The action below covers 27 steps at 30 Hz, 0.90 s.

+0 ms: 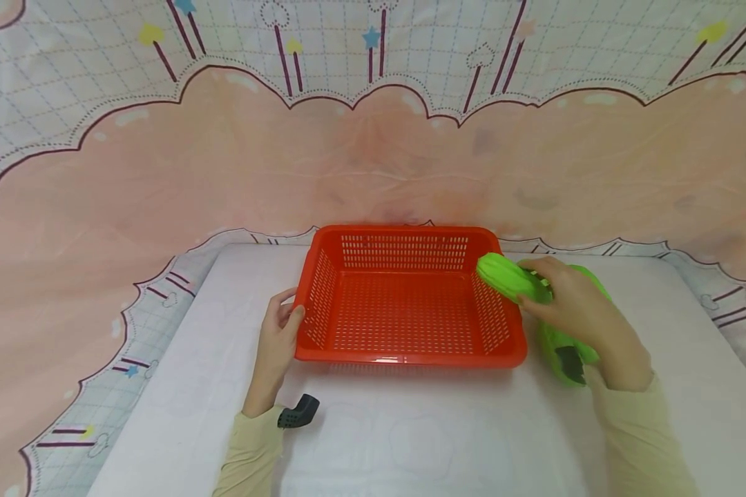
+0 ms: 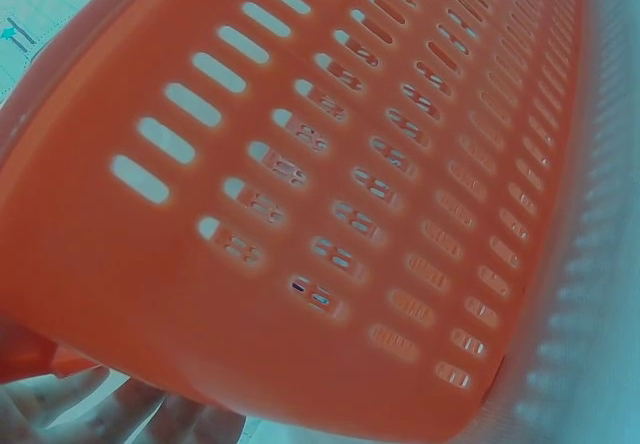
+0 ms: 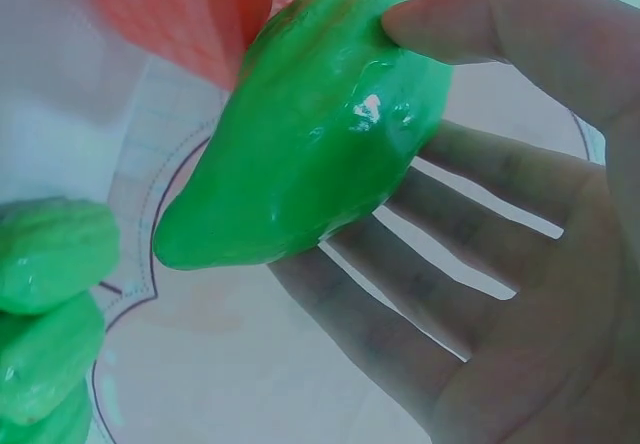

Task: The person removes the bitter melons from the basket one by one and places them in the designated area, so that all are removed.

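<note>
A ridged bright green gourd (image 1: 505, 275), resembling a bitter melon, is pinched in my right hand (image 1: 562, 293) just above the right rim of a red plastic basket (image 1: 404, 359). In the right wrist view the thumb presses one side of the gourd (image 3: 320, 134) and the fingers lie along the other; its free end tapers to a blunt tip. At the basket's left wall my left hand (image 1: 280, 328) grips the rim, thumb on top. The left wrist view shows the slotted basket side (image 2: 130, 264) with fingertips (image 2: 130, 409) at the rim. The basket's inside holds nothing visible.
More green gourds (image 1: 553, 342) lie on the white table (image 1: 373, 435) to the basket's right, partly hidden by my right forearm. A black device (image 1: 300, 412) sits at my left wrist. A patterned cloth (image 1: 373, 166) rises behind the table.
</note>
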{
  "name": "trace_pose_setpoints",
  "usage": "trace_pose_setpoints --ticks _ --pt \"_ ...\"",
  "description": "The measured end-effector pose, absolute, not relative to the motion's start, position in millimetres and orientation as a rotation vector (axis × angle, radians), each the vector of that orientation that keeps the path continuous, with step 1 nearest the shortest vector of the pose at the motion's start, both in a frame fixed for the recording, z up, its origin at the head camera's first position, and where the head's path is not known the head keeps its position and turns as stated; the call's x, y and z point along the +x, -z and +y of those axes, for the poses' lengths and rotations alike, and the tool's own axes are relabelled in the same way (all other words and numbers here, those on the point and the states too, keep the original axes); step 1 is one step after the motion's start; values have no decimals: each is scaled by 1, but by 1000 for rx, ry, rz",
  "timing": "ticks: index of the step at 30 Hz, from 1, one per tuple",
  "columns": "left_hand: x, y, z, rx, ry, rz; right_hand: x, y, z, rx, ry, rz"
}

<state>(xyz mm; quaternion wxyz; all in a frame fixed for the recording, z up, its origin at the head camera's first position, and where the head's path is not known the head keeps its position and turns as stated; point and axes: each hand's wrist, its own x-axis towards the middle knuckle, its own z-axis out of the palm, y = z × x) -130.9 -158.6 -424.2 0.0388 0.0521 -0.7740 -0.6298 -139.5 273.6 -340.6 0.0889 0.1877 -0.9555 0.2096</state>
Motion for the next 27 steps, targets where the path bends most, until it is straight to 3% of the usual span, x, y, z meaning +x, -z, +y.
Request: trace_pose_setpoints --ticks 27 --pt "-130 424 -159 173 1952 -2357 -122 355 322 430 -639 -2894"
